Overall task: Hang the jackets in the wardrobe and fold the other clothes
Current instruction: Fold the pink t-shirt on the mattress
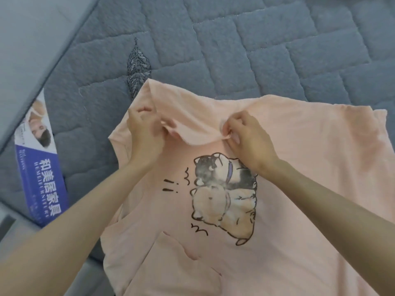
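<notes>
Grip: left hand (145,135) and right hand (250,142) pinch pale pink cartoon-print T-shirt (310,167) at its turned-over edge.
Risk: uneven pull could skew the fold.

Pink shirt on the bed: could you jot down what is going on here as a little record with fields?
garment: pink T-shirt, spread out, cartoon print facing up
surface: grey quilted mattress
left hand: pinches the shirt's turned-over far edge
right hand: pinches the same edge, further right
nearby: blue and white label at the mattress's left side
fold: far edge lifted over, rest lying flat
</notes>
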`<state>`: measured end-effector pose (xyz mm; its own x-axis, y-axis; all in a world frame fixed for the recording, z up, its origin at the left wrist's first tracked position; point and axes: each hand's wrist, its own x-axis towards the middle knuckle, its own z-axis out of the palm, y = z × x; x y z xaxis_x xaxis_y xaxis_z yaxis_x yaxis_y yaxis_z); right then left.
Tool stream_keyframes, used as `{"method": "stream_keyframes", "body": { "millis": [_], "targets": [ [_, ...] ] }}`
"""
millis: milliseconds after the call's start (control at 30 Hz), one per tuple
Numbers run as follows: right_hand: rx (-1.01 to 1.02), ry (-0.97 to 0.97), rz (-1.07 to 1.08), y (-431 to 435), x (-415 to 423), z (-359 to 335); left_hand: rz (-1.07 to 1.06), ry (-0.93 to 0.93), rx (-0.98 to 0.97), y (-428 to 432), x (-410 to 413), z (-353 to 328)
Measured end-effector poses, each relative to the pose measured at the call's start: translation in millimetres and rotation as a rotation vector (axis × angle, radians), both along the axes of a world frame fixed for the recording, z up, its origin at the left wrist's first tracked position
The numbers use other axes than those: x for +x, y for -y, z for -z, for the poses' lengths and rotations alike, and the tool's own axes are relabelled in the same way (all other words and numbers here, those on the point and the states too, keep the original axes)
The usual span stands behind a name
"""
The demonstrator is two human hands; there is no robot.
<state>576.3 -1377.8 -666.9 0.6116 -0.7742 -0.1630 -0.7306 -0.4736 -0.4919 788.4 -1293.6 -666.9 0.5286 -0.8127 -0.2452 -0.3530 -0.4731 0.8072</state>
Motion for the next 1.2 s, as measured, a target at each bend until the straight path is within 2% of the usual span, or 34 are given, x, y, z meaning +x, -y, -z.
{"method": "stream_keyframes", "body": {
  "millis": [67, 133, 300, 433, 500, 600, 667, 767, 900, 1000, 1200],
  "targets": [
    [-0.029, -0.152, -0.011, -12, -4, 2, 0.057, 0.122, 0.111, -32, 1, 5],
    [-0.078, -0.208, 0.015, -21, -3, -2, 0.010, 0.157, 0.179, -60, -3, 6],
    [-0.043, -0.085, -0.043, -44, 32, -25, -0.248, 0.235, 0.261, -127, -15, -2],
    [0.055, -0.032, -0.174, -65, 80, -27, -0.385, 0.116, 0.367, -177, -21, -6],
    [0.060, -0.081, -0.210, -76, 104, -19, -0.433, 0.029, 0.430, -199, -25, -4],
    [0.053, -0.196, -0.168, -93, 137, -3, -0.502, -0.009, 0.490, -226, -35, 1],
    [0.049, -0.235, -0.070, -100, 156, 6, -0.549, -0.006, 0.461, -239, -42, 5],
    [0.032, -0.234, 0.069, -107, 182, 16, -0.444, 0.002, 0.402, -256, -44, 11],
    [-0.022, -0.317, 0.135, -117, 208, 23, -0.196, 0.057, 0.495, -269, -53, 14],
    [-0.028, -0.333, 0.198, -119, 219, 27, -0.097, 0.054, 0.505, -267, -66, 14],
    [-0.112, -0.355, 0.254, -117, 226, 32, -0.247, -0.065, 0.407, -255, -72, 13]
  ]
}}
